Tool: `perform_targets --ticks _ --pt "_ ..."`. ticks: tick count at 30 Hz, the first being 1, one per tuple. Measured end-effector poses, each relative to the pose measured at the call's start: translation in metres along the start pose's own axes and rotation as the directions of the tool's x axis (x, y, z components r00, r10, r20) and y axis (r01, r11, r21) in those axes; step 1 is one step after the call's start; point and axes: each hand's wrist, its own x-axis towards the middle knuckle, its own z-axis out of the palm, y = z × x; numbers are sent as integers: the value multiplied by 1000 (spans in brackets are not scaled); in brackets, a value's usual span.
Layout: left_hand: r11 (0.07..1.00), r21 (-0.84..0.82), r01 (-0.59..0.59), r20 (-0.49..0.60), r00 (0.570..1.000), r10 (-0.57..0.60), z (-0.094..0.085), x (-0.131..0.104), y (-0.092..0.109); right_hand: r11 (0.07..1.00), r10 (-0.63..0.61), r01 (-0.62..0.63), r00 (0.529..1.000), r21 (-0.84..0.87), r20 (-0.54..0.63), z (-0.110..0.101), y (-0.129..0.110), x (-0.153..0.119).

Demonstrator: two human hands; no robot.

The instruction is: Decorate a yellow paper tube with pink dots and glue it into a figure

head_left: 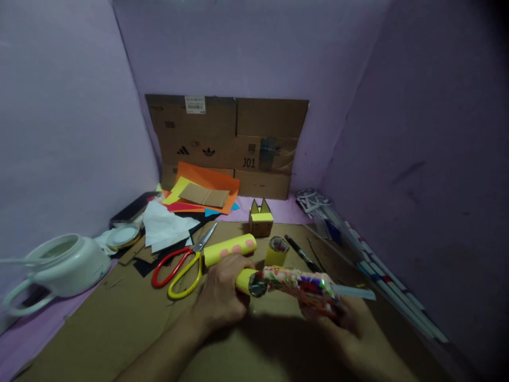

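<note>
My left hand (226,289) is wrapped round a short yellow paper tube (243,280), its dark, rough end turned to the right. My right hand (338,323) grips a glue gun (298,281) covered in a colourful pattern, with a clear glue stick (356,292) poking out of its back. The gun's nozzle end is at the tube's open end; whether they touch I cannot tell. Just behind stands another short yellow tube (275,255), upright. A longer yellow tube with pink spots (230,249) lies beyond my left hand. Farther back sits a small cardboard box with pointed ears (261,220).
Scissors with red and yellow handles (185,265) lie left of my left hand. A white pot (66,265) stands far left. Coloured paper sheets (207,178) lie at the back, before a propped cardboard panel (222,127). A black pen (302,253) and striped sticks (393,286) lie right.
</note>
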Motion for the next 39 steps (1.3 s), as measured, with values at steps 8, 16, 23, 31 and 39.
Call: perform_targets --ticks 8,16,23,31,39 --pt "1000 -7 -24 -51 998 23 1 0 -1 1000 -5 5 1000 15 -3 -2 17 2" --pt "1000 -3 -31 -92 995 31 2 0 -3 999 5 -6 1000 -38 -20 -4 17 3" --pt "999 5 -38 -95 995 38 1 1 -2 998 57 -57 998 12 -5 -2 18 2" --pt "999 -36 -8 -107 994 4 2 -1 -3 999 32 -31 998 13 -57 -1 10 2" --pt "754 -542 371 127 923 -363 -2 4 -1 995 -1 4 999 102 -32 -11 3 4"
